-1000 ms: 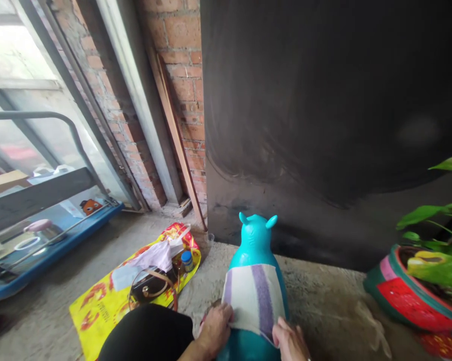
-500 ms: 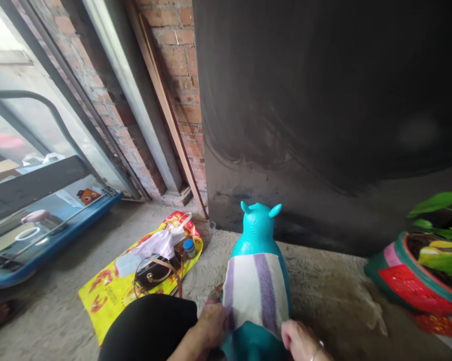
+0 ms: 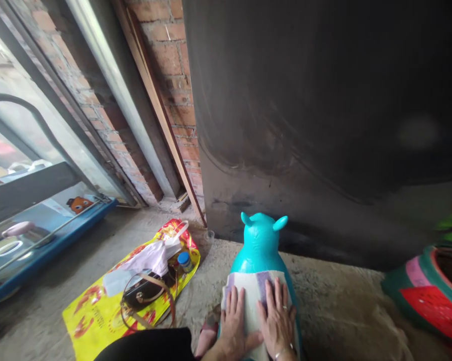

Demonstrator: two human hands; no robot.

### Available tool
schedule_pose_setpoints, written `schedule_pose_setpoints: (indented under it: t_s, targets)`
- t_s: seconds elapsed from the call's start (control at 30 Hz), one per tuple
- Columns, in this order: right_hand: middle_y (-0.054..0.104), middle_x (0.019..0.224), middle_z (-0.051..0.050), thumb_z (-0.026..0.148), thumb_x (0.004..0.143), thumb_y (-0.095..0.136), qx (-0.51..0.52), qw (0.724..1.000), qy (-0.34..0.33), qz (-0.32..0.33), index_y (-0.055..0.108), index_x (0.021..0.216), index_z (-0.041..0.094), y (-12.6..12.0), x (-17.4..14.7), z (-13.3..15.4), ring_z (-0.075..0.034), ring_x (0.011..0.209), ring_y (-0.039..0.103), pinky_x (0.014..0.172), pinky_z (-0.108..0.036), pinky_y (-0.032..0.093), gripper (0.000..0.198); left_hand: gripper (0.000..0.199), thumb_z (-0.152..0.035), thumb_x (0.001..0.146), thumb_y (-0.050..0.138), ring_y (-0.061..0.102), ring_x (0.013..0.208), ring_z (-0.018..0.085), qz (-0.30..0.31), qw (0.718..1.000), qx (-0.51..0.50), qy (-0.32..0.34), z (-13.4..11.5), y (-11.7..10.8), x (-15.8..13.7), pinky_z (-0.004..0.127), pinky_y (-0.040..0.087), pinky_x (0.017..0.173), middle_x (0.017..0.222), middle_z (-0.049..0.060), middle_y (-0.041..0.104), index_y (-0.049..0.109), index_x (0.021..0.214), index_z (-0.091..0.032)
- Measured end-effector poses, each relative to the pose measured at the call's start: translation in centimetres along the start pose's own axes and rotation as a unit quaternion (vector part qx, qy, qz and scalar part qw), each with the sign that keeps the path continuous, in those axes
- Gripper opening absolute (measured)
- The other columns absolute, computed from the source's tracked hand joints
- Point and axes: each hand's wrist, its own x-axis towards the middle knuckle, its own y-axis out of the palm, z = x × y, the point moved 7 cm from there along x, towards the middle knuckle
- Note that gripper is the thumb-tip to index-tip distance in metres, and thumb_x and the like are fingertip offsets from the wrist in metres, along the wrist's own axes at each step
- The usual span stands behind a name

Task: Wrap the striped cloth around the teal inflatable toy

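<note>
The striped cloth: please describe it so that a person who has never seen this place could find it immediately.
Start at the big dark wall; on the concrete floor before it stands a turquoise animal toy with two small ears. The striped cloth lies over its back, under both flat hands. Its white and purple stripes distinguish it from the plain white cloth on the yellow bag.

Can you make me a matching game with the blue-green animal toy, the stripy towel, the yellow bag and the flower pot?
Things:
1. teal animal toy
2. striped towel
3. yellow bag
4. plant pot

Places:
A. flat on the floor at the left, a handbag on it
B. at the right edge
C. under the left hand and right hand
D. in the middle, facing the dark wall

Pairs: 1-D, 2-C, 3-A, 4-B
</note>
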Motion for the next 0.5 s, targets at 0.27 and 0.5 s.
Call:
schedule_pose_setpoints:
  t_s: [0.27,0.5]
  targets:
    - [0.014,0.158,-0.009,0.043,0.097,0.016,-0.015,0.999,0.038,-0.002,0.022,0.149,0.019,0.2,6.0,0.0,-0.033,0.144,0.015,0.101,-0.066,0.034,0.058,0.129,-0.072,0.054,0.064,-0.015,0.146,0.031,-0.018,0.999,-0.013,0.046,-1.7,-3.0,4.9,0.058,0.013,0.117,0.158,0.010,-0.015,-0.002,0.149,-0.017]
    - [0.031,0.152,-0.016,0.048,0.094,0.022,0.014,0.997,0.048,-0.051,0.039,0.142,0.014,1.4,0.3,-1.4,-0.039,0.137,0.031,0.093,-0.066,0.043,0.062,0.117,-0.069,0.062,0.061,-0.011,0.146,0.028,0.019,0.998,0.029,0.046,-0.9,-1.2,1.0,0.055,0.014,0.118,0.158,0.007,-0.013,0.000,0.149,-0.020]
